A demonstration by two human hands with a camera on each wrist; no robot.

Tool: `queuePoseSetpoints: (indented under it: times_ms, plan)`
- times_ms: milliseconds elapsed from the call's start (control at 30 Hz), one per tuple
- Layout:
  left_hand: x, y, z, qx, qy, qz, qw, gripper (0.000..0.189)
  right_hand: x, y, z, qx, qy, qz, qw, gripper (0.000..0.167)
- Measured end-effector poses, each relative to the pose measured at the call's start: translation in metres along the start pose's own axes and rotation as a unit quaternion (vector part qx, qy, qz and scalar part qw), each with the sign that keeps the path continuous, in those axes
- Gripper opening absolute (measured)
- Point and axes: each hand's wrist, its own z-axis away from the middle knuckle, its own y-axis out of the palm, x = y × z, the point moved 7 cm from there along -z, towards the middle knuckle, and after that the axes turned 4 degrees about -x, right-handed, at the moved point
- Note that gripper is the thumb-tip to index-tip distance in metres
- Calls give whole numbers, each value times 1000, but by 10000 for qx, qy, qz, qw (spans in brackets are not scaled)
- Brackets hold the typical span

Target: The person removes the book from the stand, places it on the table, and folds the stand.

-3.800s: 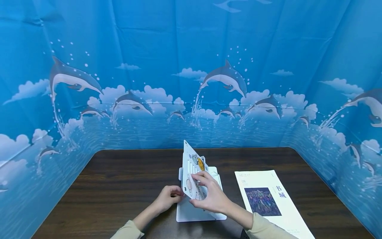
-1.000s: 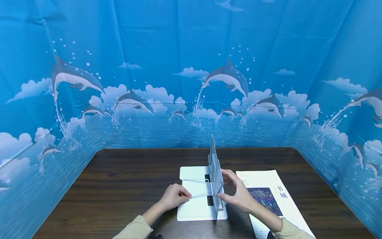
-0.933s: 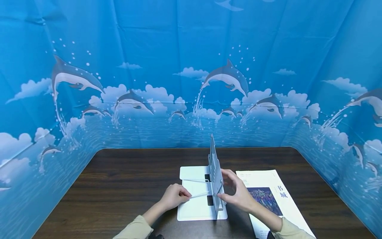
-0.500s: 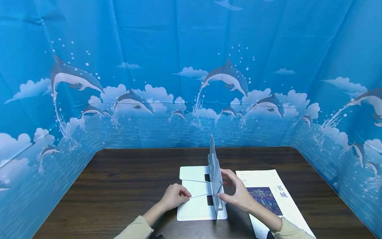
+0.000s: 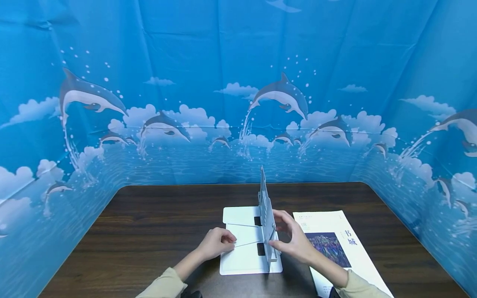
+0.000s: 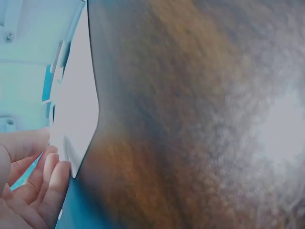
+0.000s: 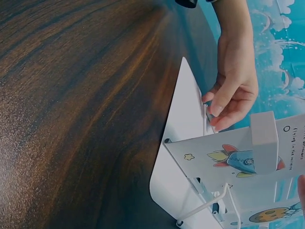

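Observation:
A white metal book stand has its base plate [image 5: 242, 265] flat on the table and its panel [image 5: 265, 219] almost upright, back face to the left. Cartoon prints cover the panel's other face, visible in the right wrist view. From the panel's back, a thin wire leg [image 5: 247, 243] runs left over the base. My left hand [image 5: 214, 244] pinches the end of this wire between thumb and fingers. My right hand [image 5: 296, 243] holds the panel from the right side, thumb near its front edge, fingers farther back; some fingertips are hidden behind it.
To the right lies a white book [image 5: 367, 269] with a dark picture on its cover, partly under my right forearm. A white clip [image 7: 264, 143] juts from the panel's printed face. Blue dolphin cloth [image 5: 238, 103] hangs round the dark wooden table [image 5: 149, 223].
Since the oldest frame, the panel has swung from leaning left to nearly upright, and my right hand has moved right with it. Over the last second, both hands and the stand stay almost still.

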Motion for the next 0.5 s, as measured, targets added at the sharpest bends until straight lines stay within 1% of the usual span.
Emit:
queuePoseSetpoints:
  times_ms: [133,200,267,367,500]
  plan:
    - [-3,-2,3,168,-23,108,9998,10,1,2,2,-39,-35,101,9999,59]
    - [-4,-4,4,217,-85,202,9995,11,2,3,3,-26,-80,189,9998,59]
    - [-6,-6,4,239,-127,236,9994,13,2,4,4,-23,-40,257,9997,58]
    - [-12,-11,5,182,-54,159,9997,15,2,5,6,-37,72,353,9993,56]
    - [-26,-19,4,-11,182,132,9997,21,1,6,8,-85,191,394,9990,55]
